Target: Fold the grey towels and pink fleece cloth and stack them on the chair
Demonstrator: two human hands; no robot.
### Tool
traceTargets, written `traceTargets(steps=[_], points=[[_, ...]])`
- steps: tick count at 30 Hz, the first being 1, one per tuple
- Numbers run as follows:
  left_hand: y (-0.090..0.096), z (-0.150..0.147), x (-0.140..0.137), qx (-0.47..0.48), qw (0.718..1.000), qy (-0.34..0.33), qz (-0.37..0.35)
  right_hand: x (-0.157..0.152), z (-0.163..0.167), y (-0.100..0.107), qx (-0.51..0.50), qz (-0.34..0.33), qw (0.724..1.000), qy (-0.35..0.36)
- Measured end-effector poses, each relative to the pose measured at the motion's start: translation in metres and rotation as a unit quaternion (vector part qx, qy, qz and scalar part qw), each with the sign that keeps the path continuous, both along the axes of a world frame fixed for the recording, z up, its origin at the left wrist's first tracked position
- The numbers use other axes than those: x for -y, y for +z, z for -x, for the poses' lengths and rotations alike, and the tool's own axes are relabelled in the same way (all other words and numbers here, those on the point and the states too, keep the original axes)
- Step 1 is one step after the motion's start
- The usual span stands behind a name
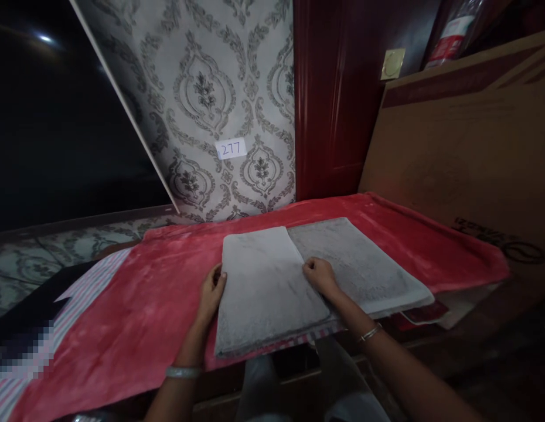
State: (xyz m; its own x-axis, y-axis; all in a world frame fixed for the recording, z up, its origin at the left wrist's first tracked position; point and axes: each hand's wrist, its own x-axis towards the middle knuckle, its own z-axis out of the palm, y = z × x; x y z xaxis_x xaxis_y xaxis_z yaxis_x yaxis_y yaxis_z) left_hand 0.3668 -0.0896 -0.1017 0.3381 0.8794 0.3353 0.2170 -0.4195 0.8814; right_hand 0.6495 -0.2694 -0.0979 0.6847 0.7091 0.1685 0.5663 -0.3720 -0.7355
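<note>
Two bare forearms, no sleeves in view. Left wrist: broad pale silvery bangle [183, 371], smooth band. Right wrist: thin metal bangle [369, 333], narrow, glinting. Left hand [212, 291] and right hand [320, 275] ungloved, no rings discernible. Light grey trousers [259, 387] at lower frame edge.

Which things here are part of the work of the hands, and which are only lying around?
In use:
- grey towel, partly folded
- left hand at its left edge
- right hand on the fold
- red blanket beneath

Lying about:
- cardboard box
- paper label 277
- striped cloth
</note>
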Motion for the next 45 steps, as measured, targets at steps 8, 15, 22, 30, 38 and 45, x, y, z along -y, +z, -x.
traceTargets(steps=[8, 15, 22, 30, 38, 45], points=[[-0.007, 0.002, 0.0, -0.002, 1.0, 0.002, -0.026, -0.011, 0.0, 0.013, 0.002, -0.035, 0.996, 0.077], [-0.007, 0.005, 0.003, -0.013, 0.999, 0.006, -0.038, -0.007, 0.001, 0.0, -0.012, -0.059, 0.994, 0.094], [-0.006, 0.004, 0.006, -0.02, 0.998, 0.008, -0.057, 0.0, -0.002, -0.007, -0.013, -0.061, 0.992, 0.106], [-0.011, 0.005, 0.002, -0.05, 0.994, 0.011, -0.093, 0.004, 0.003, 0.003, 0.061, 0.032, 0.992, 0.109], [-0.009, 0.009, -0.001, -0.134, 0.98, -0.013, -0.143, -0.029, 0.038, 0.041, 0.237, 0.077, 0.951, 0.182], [-0.004, 0.007, 0.008, -0.23, 0.956, -0.04, -0.18, -0.072, 0.048, 0.046, 0.225, 0.156, 0.926, 0.259]])
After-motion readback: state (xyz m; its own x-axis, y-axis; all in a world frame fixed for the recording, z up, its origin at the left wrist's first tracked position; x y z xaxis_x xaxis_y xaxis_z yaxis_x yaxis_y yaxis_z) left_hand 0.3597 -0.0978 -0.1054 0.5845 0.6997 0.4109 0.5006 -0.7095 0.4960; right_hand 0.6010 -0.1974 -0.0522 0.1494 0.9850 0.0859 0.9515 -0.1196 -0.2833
